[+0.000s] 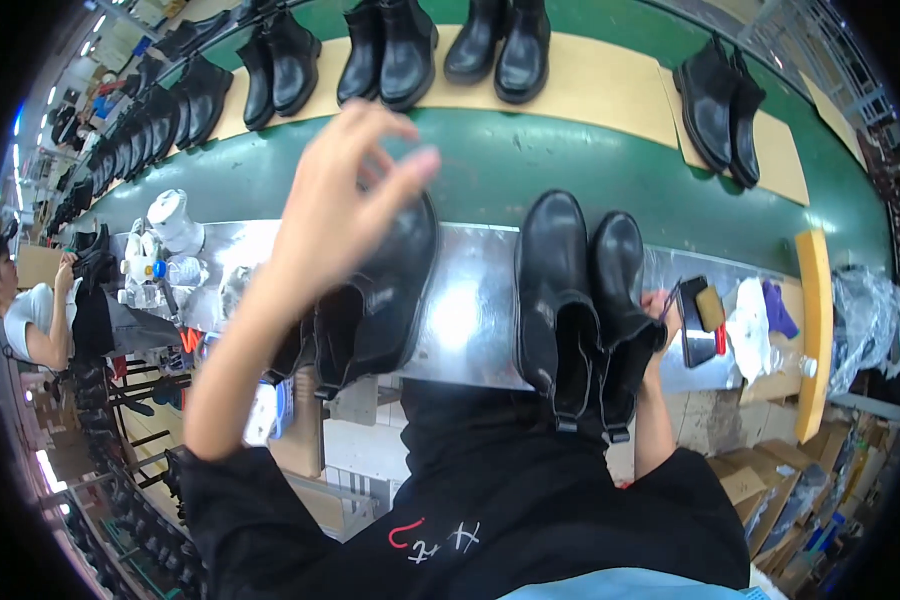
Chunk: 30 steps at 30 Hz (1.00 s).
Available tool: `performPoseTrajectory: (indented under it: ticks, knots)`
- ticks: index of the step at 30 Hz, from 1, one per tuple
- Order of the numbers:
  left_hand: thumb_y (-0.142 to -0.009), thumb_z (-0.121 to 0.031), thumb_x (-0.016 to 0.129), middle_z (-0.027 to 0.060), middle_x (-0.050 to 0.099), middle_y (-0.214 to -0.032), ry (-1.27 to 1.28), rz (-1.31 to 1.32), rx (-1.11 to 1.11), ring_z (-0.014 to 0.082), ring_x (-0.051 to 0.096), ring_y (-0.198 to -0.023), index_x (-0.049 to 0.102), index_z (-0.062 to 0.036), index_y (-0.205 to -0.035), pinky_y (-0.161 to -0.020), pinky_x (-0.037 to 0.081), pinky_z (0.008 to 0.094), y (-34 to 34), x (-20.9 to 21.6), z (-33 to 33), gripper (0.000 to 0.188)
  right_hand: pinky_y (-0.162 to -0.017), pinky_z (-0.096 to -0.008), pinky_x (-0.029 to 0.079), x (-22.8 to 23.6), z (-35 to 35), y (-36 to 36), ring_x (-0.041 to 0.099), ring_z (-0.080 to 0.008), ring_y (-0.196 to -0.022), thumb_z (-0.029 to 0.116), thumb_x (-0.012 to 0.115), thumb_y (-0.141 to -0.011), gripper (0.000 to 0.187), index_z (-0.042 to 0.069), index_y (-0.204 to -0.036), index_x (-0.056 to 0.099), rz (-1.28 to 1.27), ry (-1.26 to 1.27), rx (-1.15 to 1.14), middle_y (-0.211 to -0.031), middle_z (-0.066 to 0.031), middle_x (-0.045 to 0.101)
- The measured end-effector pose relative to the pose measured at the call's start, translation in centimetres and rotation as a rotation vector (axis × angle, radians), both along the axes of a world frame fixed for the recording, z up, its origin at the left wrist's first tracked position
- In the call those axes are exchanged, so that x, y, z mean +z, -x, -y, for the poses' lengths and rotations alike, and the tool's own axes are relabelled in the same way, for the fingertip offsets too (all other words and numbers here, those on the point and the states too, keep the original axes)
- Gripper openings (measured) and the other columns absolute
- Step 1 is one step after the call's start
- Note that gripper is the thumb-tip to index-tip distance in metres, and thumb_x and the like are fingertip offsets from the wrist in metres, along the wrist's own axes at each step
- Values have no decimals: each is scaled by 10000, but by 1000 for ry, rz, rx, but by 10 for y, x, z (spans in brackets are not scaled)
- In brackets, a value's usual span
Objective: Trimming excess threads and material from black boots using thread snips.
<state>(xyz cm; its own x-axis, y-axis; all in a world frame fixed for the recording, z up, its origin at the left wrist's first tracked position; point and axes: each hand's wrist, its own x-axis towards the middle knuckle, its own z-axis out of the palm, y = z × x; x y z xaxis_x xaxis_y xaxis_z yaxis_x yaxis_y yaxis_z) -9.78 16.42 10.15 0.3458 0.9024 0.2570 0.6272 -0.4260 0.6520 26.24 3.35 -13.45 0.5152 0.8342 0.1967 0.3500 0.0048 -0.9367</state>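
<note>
My left hand is raised over a black ankle boot on the metal worktop. Its fingers are curved and apart with nothing between them, slightly blurred; another dark boot beside this one is mostly covered by my forearm. A pair of black ankle boots stands before me to the right, toes pointing away: a left one and a right one. Against the outer side of the right one is my right hand, partly hidden by it. Its fingers are curled by a thin dark strip I cannot make out.
Beyond the metal worktop, black boots stand in pairs on cardboard along a green surface. Right lie a dark tray, a sponge and a white cloth. Bottles stand left; a co-worker is farther left.
</note>
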Motion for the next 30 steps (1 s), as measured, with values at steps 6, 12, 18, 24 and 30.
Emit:
performPoseTrajectory:
  ticks: [6, 12, 18, 24, 30]
  knots:
    - [-834, -361, 699, 227, 501, -1257, -247, -493, 313, 415, 626, -980, 571, -119, -1252, -897, 505, 455, 61, -71, -244, 500, -473, -257, 326, -6, -8, 0, 430, -79, -499, 215, 463, -1009, 372, 37, -684, 489, 40, 6, -82, -557, -3, 467]
    - [-685, -459, 809, 315, 379, -1389, 141, -496, 421, 481, 534, -1179, 432, -309, -1433, -1019, 456, 495, 50, -108, -360, 851, -508, -326, 364, -15, -4, -9, 464, -150, -518, 202, 476, -1000, 361, -1, -708, 538, 148, 123, -94, -572, -61, 499]
    - [-723, -294, 821, 226, 518, -1228, -111, -536, 380, 410, 585, -1106, 627, -72, -1241, -952, 500, 455, 62, -134, -387, 597, -513, -346, 367, -14, -9, -7, 501, -201, -540, 164, 493, -985, 319, -17, -723, 510, 201, 122, -72, -608, -101, 537]
    - [-794, -205, 754, 207, 513, -1101, -284, -586, 136, 415, 593, -971, 628, 3, -1125, -838, 502, 467, 48, -89, -324, 411, -535, -340, 390, -11, -11, -9, 516, -210, -556, 155, 500, -977, 312, -20, -720, 484, 201, 105, -73, -614, -112, 537]
    - [-841, -158, 689, 154, 472, -1052, -612, -727, -290, 354, 610, -774, 546, -12, -875, -691, 495, 449, 10, 14, -182, 207, -572, -316, 417, -13, -9, -10, 492, -186, -563, 115, 503, -975, 335, -12, -669, 454, 63, 48, -57, -603, -101, 511]
